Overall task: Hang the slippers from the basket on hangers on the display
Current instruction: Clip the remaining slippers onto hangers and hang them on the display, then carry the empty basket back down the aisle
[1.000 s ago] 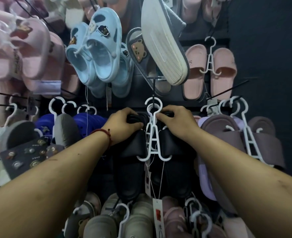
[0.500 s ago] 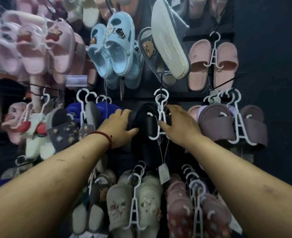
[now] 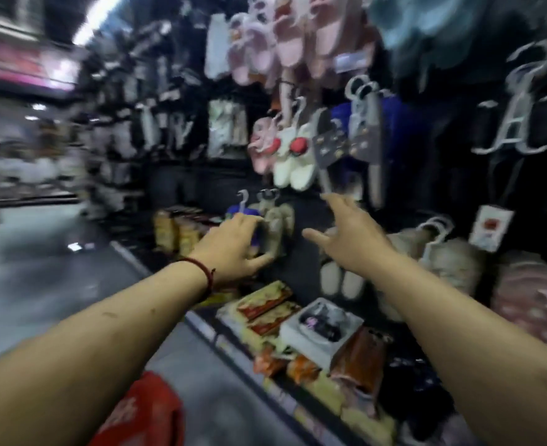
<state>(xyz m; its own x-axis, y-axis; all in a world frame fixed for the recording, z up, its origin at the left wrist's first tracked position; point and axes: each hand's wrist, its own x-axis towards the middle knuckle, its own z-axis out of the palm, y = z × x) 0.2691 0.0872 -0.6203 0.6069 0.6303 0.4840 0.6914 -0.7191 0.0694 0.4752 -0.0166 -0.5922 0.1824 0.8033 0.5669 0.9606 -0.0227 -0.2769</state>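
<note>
Across the right and top of the frame, a dark display wall (image 3: pixel 294 275) crowded with slippers (image 3: pixel 285 43) on white hangers (image 3: pixel 516 130), all heavily smeared by motion. Mid-frame, a white pair with red dots (image 3: pixel 293 159).

Along the lower centre, a shelf (image 3: pixel 201 323) of packets, with a white box (image 3: pixel 322 329) among them.

At the bottom left edge, a red shape (image 3: pixel 146 410), possibly the basket. Too blurred to say, and nothing recognisable inside it.

At centre, left hand (image 3: pixel 233 246) with loosely bent fingers, holding nothing, just in front of a beige pair (image 3: pixel 277 226). Touching or not, impossible to tell. Just right of it, right hand (image 3: pixel 346 233), spread wide and empty.

Likely trouble from here:
- **Hanging pairs:** with both arms stretched out close to the wall, easy to brush one and tip it off its hook.
- **Shelf goods:** easy to sweep packets or the box off the shelf on the way down toward the red shape.
- **Blind grab:** with the view swinging this fast, some chance of snagging a neighbouring hanger.
</note>
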